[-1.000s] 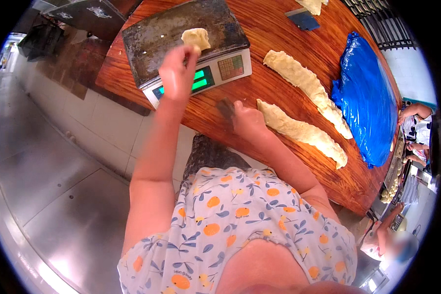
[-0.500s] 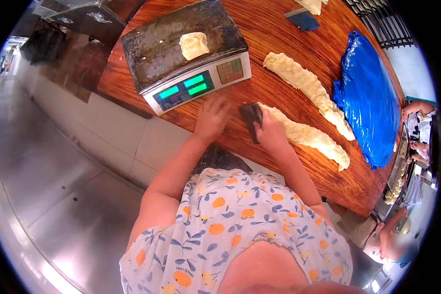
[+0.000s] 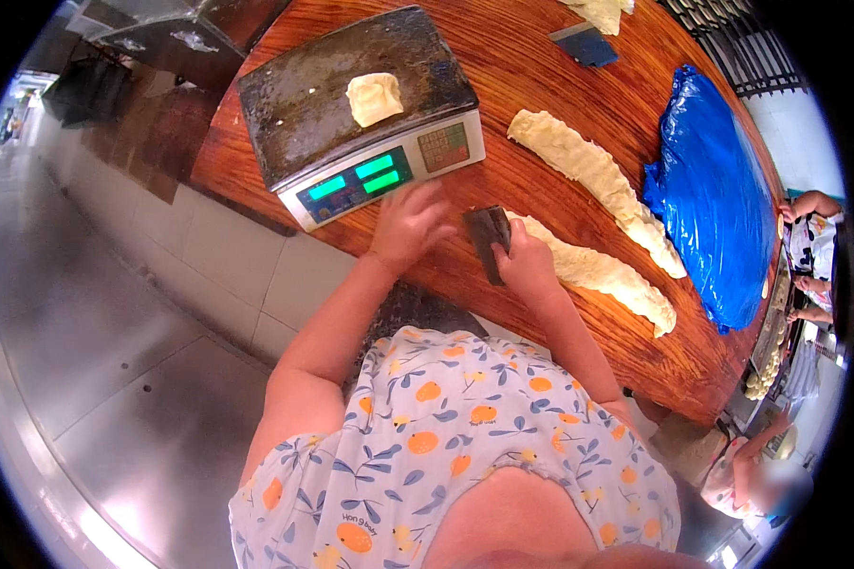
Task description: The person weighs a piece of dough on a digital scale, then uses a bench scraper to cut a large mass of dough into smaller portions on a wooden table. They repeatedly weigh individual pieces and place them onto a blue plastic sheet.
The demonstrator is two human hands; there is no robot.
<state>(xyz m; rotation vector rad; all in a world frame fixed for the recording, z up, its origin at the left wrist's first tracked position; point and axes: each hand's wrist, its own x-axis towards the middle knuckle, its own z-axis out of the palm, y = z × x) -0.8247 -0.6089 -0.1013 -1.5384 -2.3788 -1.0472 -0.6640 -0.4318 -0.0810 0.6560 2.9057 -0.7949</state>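
My right hand [image 3: 527, 261] is closed round a dark, flat dough scraper [image 3: 487, 237], its blade standing at the left end of the nearer dough strip [image 3: 603, 273]. Just in front of the digital scale [image 3: 370, 114], my left hand [image 3: 410, 225] hovers with fingers apart and nothing in it. A small, pale lump of dough [image 3: 375, 99] rests on the scale's dark, stained platform. A second long dough strip [image 3: 598, 180] lies farther back, slanting toward a blue plastic-covered mound [image 3: 716, 194]. What the plastic covers is hidden.
Everything stands on a reddish wooden table [image 3: 503, 57] with a curved edge. A blue-grey flat scraper [image 3: 586, 45] and a pale dough scrap [image 3: 603, 13] lie at the back. Other people [image 3: 754, 469] work at the far right, beside trays of small pale pieces [image 3: 764, 375].
My left hand's fingers have spread a little and show less blur. The scraper stays in my right hand, and the dough lump remains on the scale.
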